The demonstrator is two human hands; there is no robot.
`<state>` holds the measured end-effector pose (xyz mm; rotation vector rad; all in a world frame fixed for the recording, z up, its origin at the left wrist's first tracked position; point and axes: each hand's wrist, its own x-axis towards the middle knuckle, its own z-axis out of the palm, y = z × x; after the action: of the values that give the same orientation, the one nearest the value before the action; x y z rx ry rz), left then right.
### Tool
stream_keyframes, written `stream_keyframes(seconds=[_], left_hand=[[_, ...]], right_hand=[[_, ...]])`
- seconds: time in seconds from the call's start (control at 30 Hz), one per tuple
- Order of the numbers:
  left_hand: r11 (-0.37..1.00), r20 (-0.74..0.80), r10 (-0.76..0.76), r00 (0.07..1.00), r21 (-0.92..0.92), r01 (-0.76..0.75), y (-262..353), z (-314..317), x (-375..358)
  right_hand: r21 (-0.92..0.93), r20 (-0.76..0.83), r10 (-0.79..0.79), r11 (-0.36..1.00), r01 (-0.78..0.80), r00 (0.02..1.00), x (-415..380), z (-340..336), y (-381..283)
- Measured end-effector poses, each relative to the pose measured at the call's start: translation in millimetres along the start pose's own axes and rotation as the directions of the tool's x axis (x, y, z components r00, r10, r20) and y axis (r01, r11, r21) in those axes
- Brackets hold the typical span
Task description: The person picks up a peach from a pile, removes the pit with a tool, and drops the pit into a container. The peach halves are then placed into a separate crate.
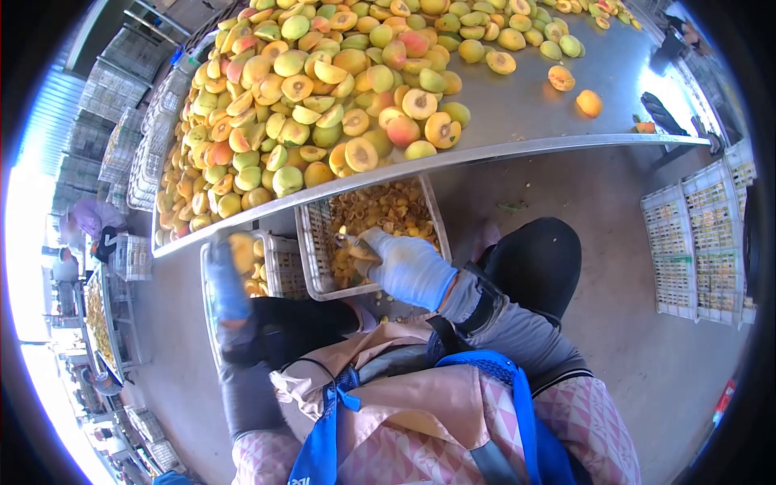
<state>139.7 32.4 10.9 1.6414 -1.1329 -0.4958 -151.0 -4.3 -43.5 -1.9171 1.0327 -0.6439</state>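
My right hand, in a pale blue glove, is closed round a small hand tool with a brownish metal end. It is over a white crate of brown pits and scraps. My left hand, gloved in blue and smeared by motion, is over a second crate of yellow fruit halves. A blurred apricot half shows right beside its fingers; I cannot tell if they grip it. Above both hands, a big heap of whole and halved apricots covers the left of the metal table.
The table's raised metal edge runs just beyond my hands. Loose apricots and a dark object lie at its right. White crates are stacked on the floor at right, more at far left. Another person bends at far left.
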Motion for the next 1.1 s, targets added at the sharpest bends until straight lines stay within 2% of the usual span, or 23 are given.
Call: stream_keyframes(seconds=[0.03, 0.1, 0.13, 0.2, 0.27, 0.3, 0.37, 0.43, 0.47, 0.5, 0.57, 0.63, 0.7, 0.8, 0.9, 1.0, 1.03, 1.07, 1.1], left_hand=[[0.971, -0.077, 0.117, 0.990, 0.218, -0.097, -14, -27, 5], [0.921, -0.075, -0.069, 0.995, 0.379, 0.093, -88, -125, 28], [0.814, -0.040, -0.056, 0.998, 0.577, 0.068, -140, -185, 34], [0.516, -0.019, -0.097, 0.995, 0.854, 0.066, -160, -211, 36], [0.171, -0.072, -0.180, 0.981, 0.980, 0.103, -110, -176, 19], [0.296, 0.040, -0.082, 0.996, 0.955, -0.014, -98, -157, 23], [0.494, 0.223, 0.143, 0.964, 0.828, -0.265, -70, -105, 47], [0.700, 0.150, 0.069, 0.986, 0.697, -0.155, -3, -13, 56], [0.731, 0.205, 0.180, 0.962, 0.626, -0.271, 10, 26, 64], [0.745, 0.250, 0.292, 0.923, 0.546, -0.383, 22, 63, 71], [0.737, 0.356, 0.238, 0.904, 0.540, -0.407, 57, 135, 74], [0.723, 0.448, 0.249, 0.859, 0.505, -0.472, 66, 194, 77], [0.509, 0.556, 0.077, 0.828, 0.692, -0.512, 80, 243, 79], [0.324, 0.518, -0.084, 0.851, 0.822, -0.468, 77, 286, 75], [0.503, 0.503, -0.076, 0.861, 0.765, -0.403, 75, 285, 75], [0.720, 0.538, 0.074, 0.840, 0.554, -0.418, 42, 261, 85], [0.900, 0.563, 0.083, 0.822, 0.312, -0.305, 35, 246, 87], [0.987, 0.582, 0.099, 0.807, 0.043, -0.152, 28, 229, 87], [0.974, 0.590, 0.119, 0.799, -0.226, 0.022, 24, 212, 81]], right_hand=[[-0.059, 0.001, -0.026, 0.998, 0.026, 1.000, -1, 0, 1], [-0.173, 0.011, -0.080, 0.982, 0.080, 0.997, -3, 3, 5], [-0.232, -0.025, -0.133, 0.965, 0.123, 0.991, -4, 9, 9], [-0.287, -0.005, -0.100, 0.953, 0.094, 0.995, -4, 9, 8], [-0.307, -0.014, -0.065, 0.950, 0.058, 0.998, -4, 8, 6], [-0.298, -0.028, -0.049, 0.954, 0.038, 0.998, -4, 7, 3], [-0.278, -0.058, -0.016, 0.961, -0.001, 0.998, -3, 1, -1], [-0.250, -0.094, 0.013, 0.968, -0.036, 0.996, 0, -7, -2], [-0.183, -0.165, 0.019, 0.982, -0.050, 0.986, 0, -11, -2], [-0.114, -0.235, 0.031, 0.992, -0.059, 0.972, 0, -14, -2], [-0.018, -0.348, 0.039, 0.999, -0.049, 0.937, 1, -23, 0], [0.035, -0.438, 0.031, 0.999, -0.018, 0.898, 2, -33, 1], [0.054, -0.445, 0.052, 0.998, -0.032, 0.894, 0, -41, 4], [0.152, -0.448, 0.098, 0.988, -0.033, 0.888, -3, -53, 4], [0.262, -0.436, 0.151, 0.964, -0.035, 0.887, -6, -59, 2], [0.311, -0.420, 0.178, 0.949, -0.043, 0.890, -7, -64, 0], [0.323, -0.415, 0.186, 0.945, -0.047, 0.890, -7, -64, 0], [0.308, -0.426, 0.175, 0.951, -0.040, 0.888, -6, -63, 1], [0.292, -0.432, 0.161, 0.956, -0.031, 0.888, -5, -61, 2]])
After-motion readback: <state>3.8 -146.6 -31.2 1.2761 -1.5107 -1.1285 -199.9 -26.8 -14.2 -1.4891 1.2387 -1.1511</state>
